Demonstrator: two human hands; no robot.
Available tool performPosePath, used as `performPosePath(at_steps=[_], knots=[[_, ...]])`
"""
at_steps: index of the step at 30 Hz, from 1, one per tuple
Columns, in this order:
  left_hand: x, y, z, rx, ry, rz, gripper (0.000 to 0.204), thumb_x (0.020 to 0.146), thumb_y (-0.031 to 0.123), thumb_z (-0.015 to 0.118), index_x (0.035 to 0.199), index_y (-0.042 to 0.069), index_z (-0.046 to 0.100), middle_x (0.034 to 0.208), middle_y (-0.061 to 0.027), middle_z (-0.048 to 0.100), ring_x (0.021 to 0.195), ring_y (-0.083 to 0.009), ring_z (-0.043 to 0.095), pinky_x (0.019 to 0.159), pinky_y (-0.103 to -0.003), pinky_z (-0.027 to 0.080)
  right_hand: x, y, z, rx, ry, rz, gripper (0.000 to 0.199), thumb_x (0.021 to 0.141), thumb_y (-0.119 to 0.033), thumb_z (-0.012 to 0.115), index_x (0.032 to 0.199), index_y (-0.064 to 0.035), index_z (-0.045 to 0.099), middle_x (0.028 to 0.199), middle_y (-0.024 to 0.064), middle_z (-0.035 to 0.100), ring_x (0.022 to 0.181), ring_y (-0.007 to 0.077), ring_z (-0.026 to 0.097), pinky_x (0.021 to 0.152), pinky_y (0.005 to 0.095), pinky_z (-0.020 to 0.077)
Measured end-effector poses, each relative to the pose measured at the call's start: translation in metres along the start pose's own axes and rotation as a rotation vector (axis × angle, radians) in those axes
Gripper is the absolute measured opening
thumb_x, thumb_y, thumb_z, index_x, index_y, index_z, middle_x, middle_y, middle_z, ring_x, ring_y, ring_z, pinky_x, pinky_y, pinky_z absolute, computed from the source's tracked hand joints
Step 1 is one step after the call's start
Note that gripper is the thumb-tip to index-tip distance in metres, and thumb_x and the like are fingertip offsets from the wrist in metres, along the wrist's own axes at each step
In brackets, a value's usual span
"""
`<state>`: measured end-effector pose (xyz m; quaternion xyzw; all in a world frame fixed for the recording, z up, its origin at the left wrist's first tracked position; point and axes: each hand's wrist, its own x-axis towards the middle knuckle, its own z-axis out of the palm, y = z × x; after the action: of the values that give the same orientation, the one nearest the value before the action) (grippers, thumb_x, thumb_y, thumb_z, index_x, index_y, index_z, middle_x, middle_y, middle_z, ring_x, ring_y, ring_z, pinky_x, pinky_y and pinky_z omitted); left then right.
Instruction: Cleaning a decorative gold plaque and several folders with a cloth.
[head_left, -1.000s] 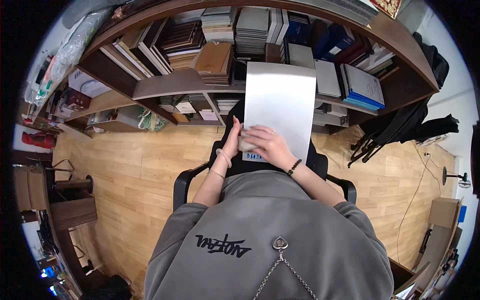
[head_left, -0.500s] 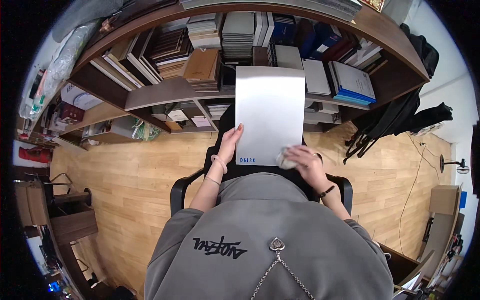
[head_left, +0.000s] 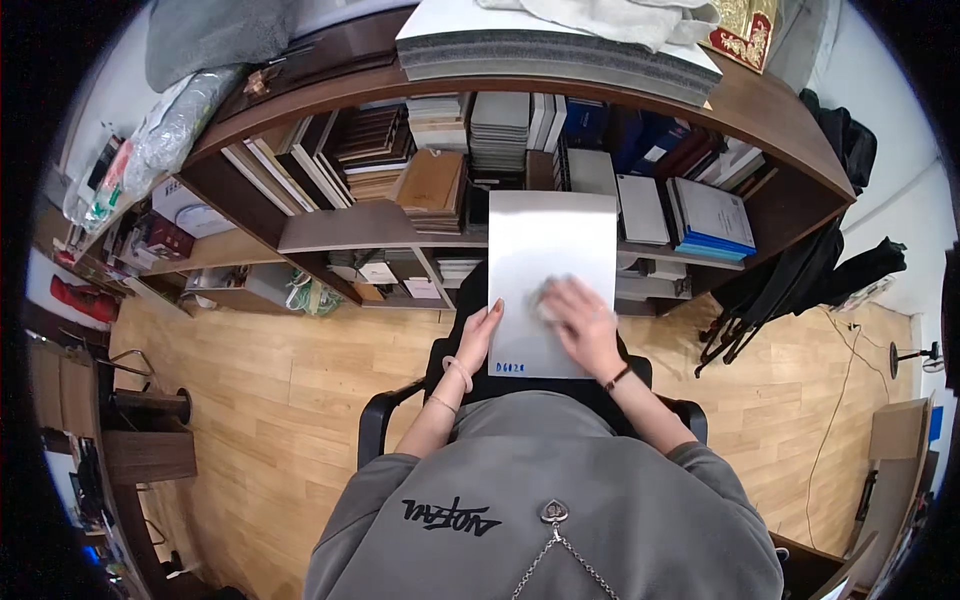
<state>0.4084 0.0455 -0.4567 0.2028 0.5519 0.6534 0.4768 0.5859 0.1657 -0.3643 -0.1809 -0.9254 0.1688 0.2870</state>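
Observation:
A silvery-white rectangular sheet [head_left: 550, 240], smooth and slightly shiny, stands tilted over my lap with a blue handwritten mark at its lower left corner. My left hand [head_left: 482, 336] grips its left edge, thumb on the front face and fingers out of sight behind. Against the middle of the face, my right hand [head_left: 582, 322] presses a small crumpled greyish-white cloth [head_left: 544, 303]. Motion blurs the right fingers, and they cover most of the cloth.
Ahead stands a brown shelf unit [head_left: 350, 226] filled with books, binders and boards. On its top lie a thick grey-edged stack of boards [head_left: 560, 58] and a pale cloth [head_left: 640, 22]. A black folded frame [head_left: 775, 285] leans at the right. Chair armrests [head_left: 376, 425] flank me.
My right hand has moved the cloth up and left from the sheet's lower right corner to its middle. My left hand keeps its hold. The whole view has tilted upward.

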Motion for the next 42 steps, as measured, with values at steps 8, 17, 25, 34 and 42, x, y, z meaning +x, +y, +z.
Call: performPosePath(at_steps=[8,17,25,34,42], knots=[[0.003,0.0,0.002,-0.003,0.021,0.02,0.049,0.095,0.045,0.057,0.111,-0.001,0.063,0.099,0.0002,0.062,0.088,-0.0052,0.053,0.078,-0.021,0.043,0.034,0.035,-0.019,-0.134,-0.113,-0.241,0.047,0.07,-0.002,0.069,0.116,-0.0116,0.064,0.135,0.0032,0.055,0.131,0.0308,0.043,0.108,0.041,0.0384],[-0.001,0.015,0.017,-0.096,0.064,-0.016,0.046,0.095,0.047,0.056,0.097,0.001,0.063,0.086,0.003,0.06,0.078,-0.0043,0.05,0.07,-0.021,0.041,0.009,0.009,0.017,-0.01,-0.094,-0.121,0.049,0.074,-0.002,0.066,0.122,-0.0123,0.061,0.137,0.0046,0.053,0.134,0.0345,0.039,0.112,0.0462,0.0323],[0.008,-0.014,0.012,0.064,0.121,0.097,0.046,0.096,0.045,0.055,0.092,0.0,0.063,0.081,0.0041,0.058,0.075,-0.0036,0.047,0.067,-0.021,0.039,0.069,0.036,-0.016,-0.337,0.241,0.045,0.053,0.073,-0.008,0.068,0.125,-0.0106,0.057,0.132,0.0083,0.054,0.129,0.0386,0.039,0.107,0.0475,0.0353],[-0.01,0.022,0.027,0.148,0.21,0.281,0.048,0.097,0.029,0.057,0.133,0.0,0.043,0.11,-0.0056,0.062,0.098,-0.0106,0.057,0.086,-0.026,0.045,0.017,-0.005,-0.003,0.231,0.079,0.237,0.029,0.085,-0.006,0.059,0.114,-0.0058,0.06,0.113,0.0156,0.061,0.111,0.03,0.054,0.097,0.0415,0.043],[-0.024,0.083,0.088,-0.048,-0.061,0.469,0.053,0.09,0.021,0.066,0.133,-0.002,0.044,0.12,-0.0131,0.062,0.114,-0.0207,0.057,0.097,-0.03,0.042,0.015,-0.016,-0.011,1.516,0.073,0.898,0.026,0.099,-0.012,0.045,0.123,-0.0064,0.054,0.112,0.0099,0.061,0.11,0.0165,0.055,0.095,0.0332,0.0453]])
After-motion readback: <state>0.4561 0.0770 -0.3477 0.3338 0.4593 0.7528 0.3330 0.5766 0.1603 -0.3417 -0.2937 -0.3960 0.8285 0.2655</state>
